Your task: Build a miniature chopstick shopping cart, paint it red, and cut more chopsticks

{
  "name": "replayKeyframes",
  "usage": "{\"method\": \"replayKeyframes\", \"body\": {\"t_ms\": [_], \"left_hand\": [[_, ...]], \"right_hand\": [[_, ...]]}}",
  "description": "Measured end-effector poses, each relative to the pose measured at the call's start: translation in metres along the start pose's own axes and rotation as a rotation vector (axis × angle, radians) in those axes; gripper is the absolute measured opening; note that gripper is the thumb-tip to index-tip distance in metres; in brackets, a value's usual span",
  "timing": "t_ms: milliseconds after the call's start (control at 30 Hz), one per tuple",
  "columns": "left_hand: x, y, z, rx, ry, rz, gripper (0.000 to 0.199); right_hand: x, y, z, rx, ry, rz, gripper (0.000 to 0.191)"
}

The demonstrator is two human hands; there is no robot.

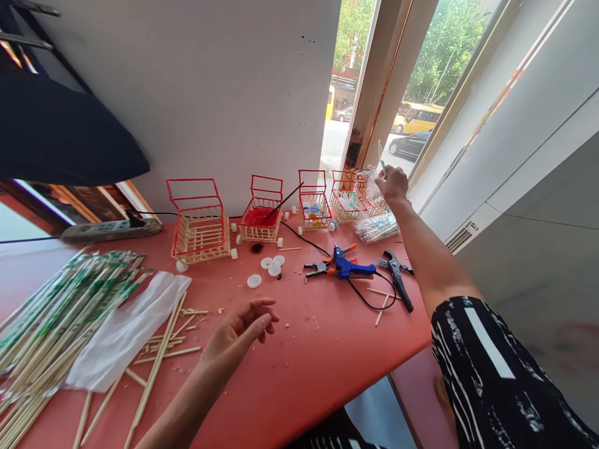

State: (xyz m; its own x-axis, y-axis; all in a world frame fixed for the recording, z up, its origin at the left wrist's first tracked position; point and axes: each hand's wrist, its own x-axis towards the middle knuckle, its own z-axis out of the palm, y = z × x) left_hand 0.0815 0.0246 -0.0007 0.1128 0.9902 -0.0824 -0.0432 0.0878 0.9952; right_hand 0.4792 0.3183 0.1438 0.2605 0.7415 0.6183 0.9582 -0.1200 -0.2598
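Note:
My left hand [243, 324] hovers over the front of the red table, fingers loosely curled and apart, holding nothing. At the far right, my right hand [394, 183] pinches a thin pale stick [381, 156] with a green mark on it, pointing up. Below that hand lies a bundle of clear-wrapped sticks [375, 227], beside a small stick-built cart [349, 199] with red edges and clear plastic pieces in it. White round caps [254, 281] lie beyond my left hand. A blue glue gun [350, 265] rests across orange-handled pliers [317, 269].
Three more carts stand along the wall: a large one [199, 237], one with a red container [262, 217] and brush [285, 202], one with coloured caps [314, 215]. Wrapped chopsticks [70, 318] and loose sticks [156, 362] cover the left. Black-handled cutters [397, 277] lie right.

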Motion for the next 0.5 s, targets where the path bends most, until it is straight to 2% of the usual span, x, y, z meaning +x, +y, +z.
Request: {"method": "replayKeyframes", "body": {"t_ms": [167, 300, 500], "left_hand": [[-0.004, 0.003, 0.002, 0.009, 0.095, -0.037, 0.037], [-0.006, 0.003, 0.002, 0.023, 0.116, -0.063, 0.040], [-0.008, 0.002, 0.001, 0.028, 0.116, -0.070, 0.038]], "right_hand": [[0.013, 0.009, 0.022, -0.066, -0.059, 0.073, 0.025], [0.015, 0.011, 0.026, -0.116, -0.131, 0.080, 0.026], [0.009, -0.002, 0.025, -0.158, -0.150, 0.051, 0.030]]}}
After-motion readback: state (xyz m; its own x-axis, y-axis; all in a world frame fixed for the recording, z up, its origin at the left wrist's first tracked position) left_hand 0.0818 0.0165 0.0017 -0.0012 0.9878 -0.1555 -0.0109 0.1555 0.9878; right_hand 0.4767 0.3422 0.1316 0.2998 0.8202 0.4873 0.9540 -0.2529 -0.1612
